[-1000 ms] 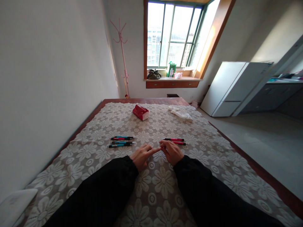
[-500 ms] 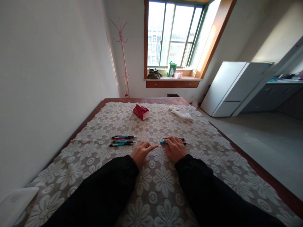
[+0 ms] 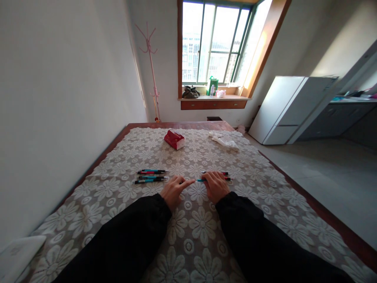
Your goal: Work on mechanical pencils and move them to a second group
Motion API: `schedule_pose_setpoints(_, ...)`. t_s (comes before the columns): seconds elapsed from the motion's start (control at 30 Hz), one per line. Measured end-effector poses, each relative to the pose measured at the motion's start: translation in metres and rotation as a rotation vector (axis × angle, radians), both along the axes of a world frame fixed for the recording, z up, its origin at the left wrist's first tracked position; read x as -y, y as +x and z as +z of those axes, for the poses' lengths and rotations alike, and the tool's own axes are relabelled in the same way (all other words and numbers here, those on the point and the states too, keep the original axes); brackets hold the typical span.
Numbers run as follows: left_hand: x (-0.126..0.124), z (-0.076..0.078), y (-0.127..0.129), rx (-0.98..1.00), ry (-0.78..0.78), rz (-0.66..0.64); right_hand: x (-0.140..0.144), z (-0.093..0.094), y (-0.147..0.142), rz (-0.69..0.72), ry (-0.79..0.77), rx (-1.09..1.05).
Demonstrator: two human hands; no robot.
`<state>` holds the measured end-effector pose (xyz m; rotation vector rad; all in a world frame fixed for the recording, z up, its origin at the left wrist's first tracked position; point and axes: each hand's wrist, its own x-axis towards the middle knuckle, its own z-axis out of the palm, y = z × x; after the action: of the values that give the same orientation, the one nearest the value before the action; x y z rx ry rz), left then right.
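- Since a second ago: right hand (image 3: 216, 186) lowered flat onto the pens on the right of the tablecloth (image 3: 118, 188); a teal pen (image 3: 201, 180) that was not with the red ones then now pokes out from under its fingers, pointing toward the left hand.
- Read as a judgement: teal pen being laid down among the red ones, or slid along the cloth, rather than lifted.
- Far left, toward the wall-side edge: group of pens (image 3: 150, 176), teal and red with black ends, lying side by side and parallel, untouched, unchanged from the earlier frames.
- Left hand (image 3: 173, 190): resting on the cloth just right of that group, forefinger stretched out toward the teal pen, other fingers curled; holding nothing, not touching any pen as far as visible.
- Right hand: palm down over the teal pen, pressing rather than pinching; true grasp cannot be told, fingers hiding the shaft.
- Red pens (image 3: 225, 175): two, tips showing beyond the right hand's far side, touching or just beside it.
- Containers: red box (image 3: 174, 140) near the far edge, middle, tilted, contents unseen; crumpled clear plastic bag (image 3: 224, 140) toward the far right corner, contents not discernible.
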<state>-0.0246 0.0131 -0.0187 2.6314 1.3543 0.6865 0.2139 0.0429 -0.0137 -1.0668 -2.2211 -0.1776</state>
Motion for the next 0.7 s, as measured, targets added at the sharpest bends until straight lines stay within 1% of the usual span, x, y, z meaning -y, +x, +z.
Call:
schedule_pose_setpoints(0.13, 0.0001, -0.0002, -0.0001, 0.009, 0.005, -0.001, -0.0003, -0.0028, -0.0001, -0.017, -0.015, -0.022)
schedule_pose_setpoints(0.37, 0.0006, 0.0027, -0.0003, 0.029, -0.023, 0.014, -0.0008, -0.0049, -0.0018, 0.148, -0.049, -0.018)
schedule_pose_setpoints(0.47, 0.0012, 0.0029, -0.0001, 0.048, -0.02, -0.023, -0.0006, -0.0029, -0.0019, 0.18, -0.045, -0.028)
schedule_pose_setpoints(0.53, 0.0017, 0.003, 0.0006, 0.1, -0.024, -0.066, 0.0003, -0.0014, -0.0022, 0.213, -0.042, -0.028)
schedule_pose_setpoints(0.6, 0.002, 0.0031, 0.0017, 0.168, -0.039, -0.081, 0.0018, 0.0, -0.0029, 0.257, -0.048, -0.028)
schedule_pose_setpoints(0.7, 0.0016, 0.0036, 0.0029, 0.2, -0.047, -0.006, 0.004, 0.0015, -0.0042, 0.309, -0.077, -0.023)
